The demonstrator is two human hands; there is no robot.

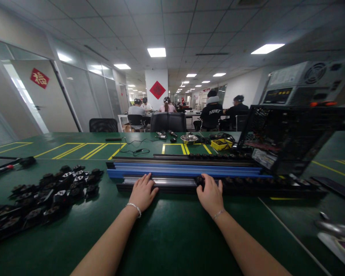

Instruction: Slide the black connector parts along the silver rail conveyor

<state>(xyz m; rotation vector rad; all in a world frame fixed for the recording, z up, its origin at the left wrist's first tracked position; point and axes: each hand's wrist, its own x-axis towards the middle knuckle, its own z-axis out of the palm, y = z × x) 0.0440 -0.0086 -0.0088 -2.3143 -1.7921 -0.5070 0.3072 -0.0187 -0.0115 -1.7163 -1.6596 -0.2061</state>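
Along the near side of a broad green tabletop [172, 241] marked with yellow lines, a long black rail with a shiny silvery channel [172, 182] lies crosswise. The left hand [143, 193], palm down, is open over its left portion, fingers extended onto the rail and thumb apart. The right hand [211, 194] is bent around a small black part [200, 180] at the end of the bare silvery stretch; the fingers partly cover that part, so whether they grip it or only touch it cannot be told. Each wrist wears a thin bracelet.

Right of this hand, a row of small dark parts [247, 181] runs along the rail, blurring together toward the far right. Just behind is a long bright-blue rail [189, 169], with darker strips beyond it, their right ends hidden by an open black computer case [278, 134]. Atop the case sits a grey metal box with a round fan grille [307, 80], its dark right side hard to make out.

Left of the rails spreads a loose heap of black parts [60, 188], too dark to separate clearly. Farther back stand a shiny metal bowl [189, 138] and a yellow basket [221, 144], its contents unclear. A blurred, white-edged object [336, 249] is cut off at the lower right. Several people sit in the background, small and indistinct.
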